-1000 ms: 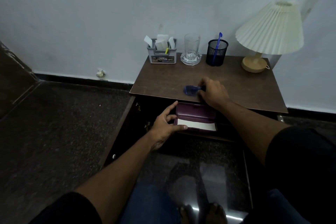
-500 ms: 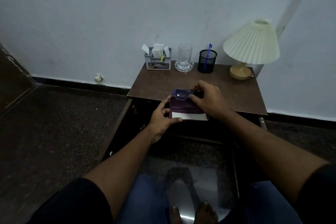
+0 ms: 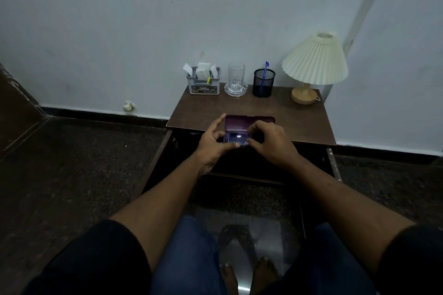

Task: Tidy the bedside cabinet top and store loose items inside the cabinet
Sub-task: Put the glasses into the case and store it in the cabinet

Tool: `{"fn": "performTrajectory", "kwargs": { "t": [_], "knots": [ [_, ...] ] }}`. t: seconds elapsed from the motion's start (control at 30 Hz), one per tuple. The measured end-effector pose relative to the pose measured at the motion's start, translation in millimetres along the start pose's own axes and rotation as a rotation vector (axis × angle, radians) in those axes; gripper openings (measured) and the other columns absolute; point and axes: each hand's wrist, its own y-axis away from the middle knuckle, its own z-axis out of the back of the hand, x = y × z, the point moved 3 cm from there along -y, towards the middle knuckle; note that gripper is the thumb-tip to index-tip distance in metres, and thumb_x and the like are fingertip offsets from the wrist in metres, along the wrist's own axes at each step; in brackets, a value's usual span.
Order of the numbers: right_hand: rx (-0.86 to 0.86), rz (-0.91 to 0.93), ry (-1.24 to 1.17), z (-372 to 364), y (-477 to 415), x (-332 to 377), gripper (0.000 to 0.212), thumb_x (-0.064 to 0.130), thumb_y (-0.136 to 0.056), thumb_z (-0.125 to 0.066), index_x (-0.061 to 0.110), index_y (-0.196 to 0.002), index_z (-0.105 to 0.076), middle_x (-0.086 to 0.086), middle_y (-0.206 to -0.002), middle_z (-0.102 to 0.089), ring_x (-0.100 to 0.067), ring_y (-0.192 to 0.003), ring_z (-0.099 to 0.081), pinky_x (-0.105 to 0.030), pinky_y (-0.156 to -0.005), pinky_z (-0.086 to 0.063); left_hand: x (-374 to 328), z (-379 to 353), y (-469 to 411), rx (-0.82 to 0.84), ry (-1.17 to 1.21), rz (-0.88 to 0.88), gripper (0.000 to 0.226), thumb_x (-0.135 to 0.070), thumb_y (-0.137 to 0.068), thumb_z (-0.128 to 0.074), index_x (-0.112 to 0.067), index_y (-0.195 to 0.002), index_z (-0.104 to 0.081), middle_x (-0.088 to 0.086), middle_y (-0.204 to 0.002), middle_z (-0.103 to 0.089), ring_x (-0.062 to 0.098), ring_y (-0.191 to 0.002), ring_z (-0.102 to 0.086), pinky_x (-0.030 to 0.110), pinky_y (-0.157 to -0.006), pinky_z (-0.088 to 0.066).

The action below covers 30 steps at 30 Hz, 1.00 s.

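Fingers of left hand (image 3: 213, 143) and right hand (image 3: 271, 143) pinch the blue box (image 3: 236, 137) over the maroon case (image 3: 249, 122), at the cabinet top (image 3: 299, 122) front edge. Risk: a loose pinch drops the box to the floor.

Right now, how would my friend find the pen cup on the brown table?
Look at the brown cabinet top against the white wall, where four things line its back edge. Just left of the cream lamp stands the pen cup. It is the only black mesh one, with a blue pen sticking out, unlike the clear glass and grey box.
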Motion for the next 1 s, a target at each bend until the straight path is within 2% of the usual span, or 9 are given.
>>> {"fn": "performTrajectory", "kwargs": {
  "t": [0.2, 0.27, 0.37, 0.5, 0.63, 0.73, 0.83, 0.93, 1.0],
  "knots": [
    [-0.104, -0.047, -0.09, 13, 8, -4, 0.012, 0.026, -0.087, -0.074, 0.021, -0.098, -0.074, 0.008, -0.096, -0.07, -0.008, -0.091, -0.062, -0.024, -0.08, -0.052, -3, -6, 3, 0.057, 0.08, 0.041, 0.097, 0.013, -0.069, -0.082, -0.037, -0.145, -0.047, 0.022, -0.116, -0.072, 0.033, -0.11, -0.071, 0.042, -0.087, -0.06],
    [-0.29, -0.214, -0.275, 22, 11, -12, 0.009, 0.024, -0.091, -0.07, 0.019, -0.097, -0.073, 0.006, -0.095, -0.07, -0.008, -0.088, -0.064, -0.024, -0.079, -0.055, -4, -9, 3, 0.071, 0.107, 0.057, 0.095, 0.013, -0.07, -0.081, -0.039, -0.143, -0.049, 0.023, -0.119, -0.07, 0.033, -0.111, -0.07, 0.043, -0.088, -0.06],
    [-0.429, -0.576, -0.587, 28, 17, -30, 0.014, 0.027, -0.097, -0.062, 0.018, -0.105, -0.069, 0.001, -0.101, -0.07, -0.017, -0.097, -0.067, -0.038, -0.088, -0.059, -6, -10, 1, 0.094, 0.147, 0.074, 0.091, 0.015, -0.073, -0.078, -0.038, -0.141, -0.051, 0.022, -0.119, -0.071, 0.032, -0.113, -0.069, 0.041, -0.088, -0.06],
    [-0.212, -0.806, -0.919, 23, 29, -39, 0.034, 0.05, -0.097, -0.057, 0.023, -0.119, -0.061, 0.0, -0.114, -0.069, -0.027, -0.106, -0.069, -0.044, -0.086, -0.059, -6, -14, -1, 0.102, 0.161, 0.076, 0.087, 0.016, -0.074, -0.076, -0.035, -0.14, -0.052, 0.021, -0.115, -0.073, 0.032, -0.113, -0.07, 0.038, -0.085, -0.061],
    [0.057, -0.811, -1.189, 15, 35, -39, 0.056, 0.07, -0.09, -0.052, 0.032, -0.13, -0.059, -0.003, -0.118, -0.074, -0.032, -0.104, -0.072, -0.044, -0.081, -0.061, -5, -18, -3, 0.103, 0.16, 0.079, 0.084, 0.016, -0.075, -0.075, -0.035, -0.138, -0.053, 0.023, -0.118, -0.071, 0.033, -0.112, -0.07, 0.04, -0.087, -0.06],
    [-0.006, -0.797, -1.235, 13, 32, -40, 0.05, 0.057, -0.092, -0.062, 0.02, -0.125, -0.062, -0.007, -0.119, -0.073, -0.03, -0.106, -0.072, -0.043, -0.078, -0.062, -3, -22, -3, 0.072, 0.154, 0.074, 0.075, 0.015, -0.076, -0.075, -0.028, -0.135, -0.055, 0.023, -0.114, -0.071, 0.03, -0.105, -0.072, 0.039, -0.084, -0.061],
    [-0.077, -0.787, -1.24, 8, 31, -43, 0.024, 0.037, -0.093, -0.07, 0.016, -0.104, -0.062, -0.009, -0.11, -0.072, -0.027, -0.096, -0.074, -0.044, -0.08, -0.063, -2, -25, -4, 0.028, 0.177, 0.077, 0.065, 0.016, -0.08, -0.071, -0.016, -0.134, -0.054, 0.018, -0.105, -0.07, 0.025, -0.097, -0.073, 0.035, -0.079, -0.062],
    [-0.097, -0.774, -1.274, 7, 30, -45, 0.009, 0.021, -0.094, -0.069, 0.016, -0.097, -0.063, -0.008, -0.098, -0.071, -0.024, -0.083, -0.074, -0.041, -0.078, -0.063, -2, -28, -4, -0.003, 0.236, 0.108, 0.052, 0.016, -0.084, -0.064, -0.008, -0.13, -0.054, 0.019, -0.109, -0.068, 0.029, -0.103, -0.068, 0.035, -0.084, -0.061],
    [-0.113, -0.775, -1.265, 6, 30, -46, 0.008, 0.015, -0.092, -0.069, 0.014, -0.098, -0.064, -0.008, -0.098, -0.069, -0.024, -0.088, -0.071, -0.04, -0.078, -0.063, -2, -31, -4, -0.029, 0.296, 0.152, 0.038, 0.007, -0.088, -0.063, -0.011, -0.121, -0.057, 0.016, -0.108, -0.067, 0.033, -0.103, -0.067, 0.039, -0.088, -0.06]
  ]
}}
